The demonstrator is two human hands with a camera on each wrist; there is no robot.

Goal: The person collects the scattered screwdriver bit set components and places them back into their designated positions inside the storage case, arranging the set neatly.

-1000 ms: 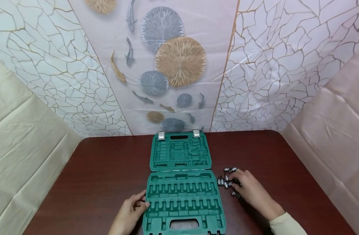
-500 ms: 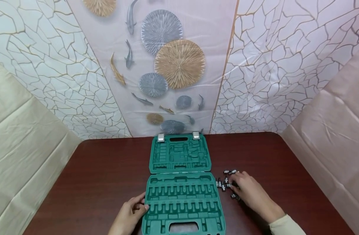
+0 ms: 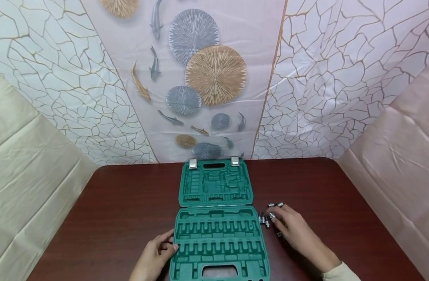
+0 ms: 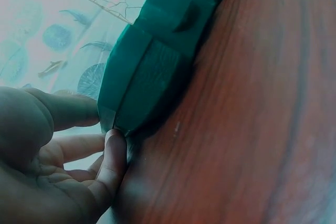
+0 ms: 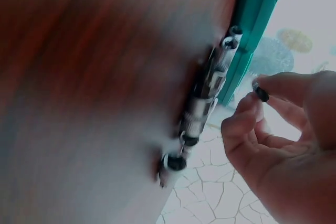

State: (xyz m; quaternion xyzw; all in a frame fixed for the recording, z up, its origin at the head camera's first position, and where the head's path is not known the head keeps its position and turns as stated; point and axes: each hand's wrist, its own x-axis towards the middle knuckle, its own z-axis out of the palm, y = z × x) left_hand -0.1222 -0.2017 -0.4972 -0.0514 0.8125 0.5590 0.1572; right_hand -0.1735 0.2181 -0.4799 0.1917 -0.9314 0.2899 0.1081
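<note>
A green plastic tool case (image 3: 218,257) lies unfolded on the table, its lower half full of moulded slots. My left hand (image 3: 152,255) grips that half's left edge, thumb on the rim and fingers against the side; in the left wrist view the fingertips (image 4: 116,145) press the case's corner. Between thumb and forefinger, my right hand (image 3: 300,230) pinches a small silver-and-black bit socket (image 5: 261,93), raised off the table in the right wrist view. More bit sockets (image 3: 263,219) lie beside the case, some partly behind the hand.
The case's lid half (image 3: 216,201) lies back toward the patterned wall cloth (image 3: 214,78), its two metal latches up. Two bit sockets (image 3: 271,205) lie farther back on the dark red wooden table (image 3: 130,195). Cloth side walls flank the table.
My right hand has picked one bit socket out of the loose group and lifted it slightly. Several of the others were shifted closer to the case. My left hand has stayed in place.
</note>
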